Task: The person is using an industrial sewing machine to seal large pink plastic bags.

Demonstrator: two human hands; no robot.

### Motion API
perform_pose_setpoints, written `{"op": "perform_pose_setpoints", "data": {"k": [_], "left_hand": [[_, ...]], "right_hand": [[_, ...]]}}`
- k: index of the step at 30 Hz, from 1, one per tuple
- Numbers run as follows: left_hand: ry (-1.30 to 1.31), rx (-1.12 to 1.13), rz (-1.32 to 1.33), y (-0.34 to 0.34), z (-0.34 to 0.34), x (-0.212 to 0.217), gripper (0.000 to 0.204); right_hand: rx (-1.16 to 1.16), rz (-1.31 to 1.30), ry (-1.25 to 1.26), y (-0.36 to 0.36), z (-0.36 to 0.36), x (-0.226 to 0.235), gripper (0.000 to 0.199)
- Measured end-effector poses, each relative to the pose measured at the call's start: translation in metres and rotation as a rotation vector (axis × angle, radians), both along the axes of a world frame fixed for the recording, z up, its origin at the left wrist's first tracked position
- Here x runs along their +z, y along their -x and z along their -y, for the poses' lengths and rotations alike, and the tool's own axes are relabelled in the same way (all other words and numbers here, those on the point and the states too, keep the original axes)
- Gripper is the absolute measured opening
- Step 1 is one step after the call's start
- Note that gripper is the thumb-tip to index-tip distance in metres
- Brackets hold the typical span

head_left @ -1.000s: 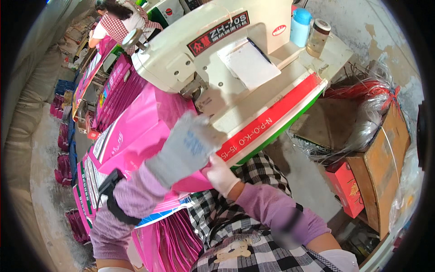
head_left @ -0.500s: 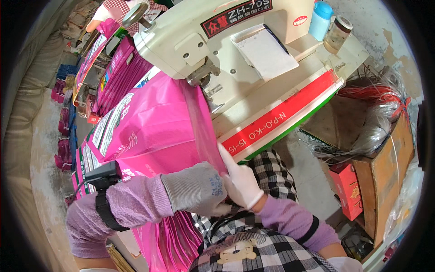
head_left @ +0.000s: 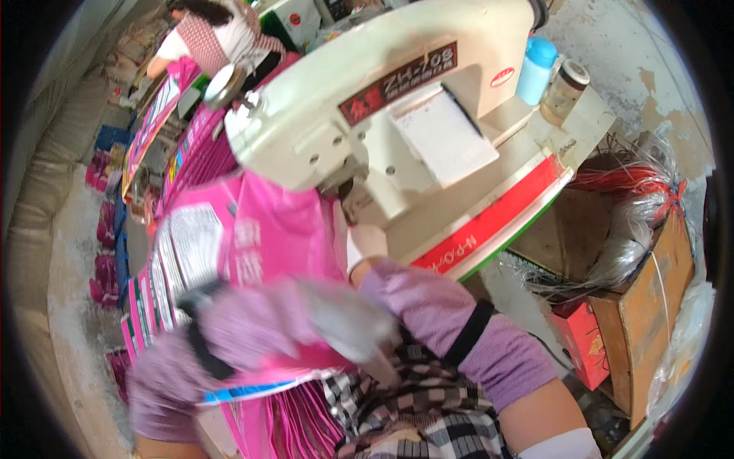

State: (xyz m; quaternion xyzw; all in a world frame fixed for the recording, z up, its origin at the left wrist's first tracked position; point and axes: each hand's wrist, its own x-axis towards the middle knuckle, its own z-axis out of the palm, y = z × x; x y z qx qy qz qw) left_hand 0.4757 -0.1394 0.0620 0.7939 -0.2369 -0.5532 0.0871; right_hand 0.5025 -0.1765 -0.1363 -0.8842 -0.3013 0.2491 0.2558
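A large pink printed woven bag (head_left: 294, 229) spreads across my front, with its upper edge under the head of a cream industrial sewing machine (head_left: 294, 149). In a white glove, my right hand (head_left: 365, 243) is at the bag's right edge, just below the needle area. Its fingers look closed on that edge, though partly hidden. My left hand (head_left: 355, 325), in a grey glove, is over the bag's lower part near my lap. Motion smears its fingers, so its grip is unclear.
Stacked pink bags (head_left: 290, 421) lie below my left forearm, and more stand behind the machine. A blue bottle (head_left: 537, 73) and a lidded jar (head_left: 566, 93) stand at the machine's right end. Clear strands (head_left: 623, 237) hang by a cardboard box (head_left: 650, 314). Another person (head_left: 218, 42) is at far left.
My right hand has moved up along the bag's edge toward the needle area. My left hand is now blurred by motion. The bag has shifted and shows a different printed part.
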Motion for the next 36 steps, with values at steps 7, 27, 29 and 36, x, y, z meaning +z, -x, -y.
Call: {"op": "perform_pose_setpoints", "data": {"k": [7,27,29,36], "left_hand": [[0.272,0.112,0.546,0.089,0.016,-0.039,0.016],[-0.356,0.377,1.359,0.148,-0.035,0.078,0.085],[-0.730,0.520,1.058,0.216,-0.086,0.110,0.083],[-1.020,0.333,1.523,0.405,-0.159,0.121,0.039]], "right_hand": [[0.063,-0.101,-0.016,-0.001,0.032,0.032,0.068],[0.101,0.070,-0.061,0.009,0.045,-0.004,0.068],[0.187,-0.063,-0.002,0.025,0.056,0.017,0.063],[0.210,0.298,-0.863,0.057,0.127,0.064,0.035]]}}
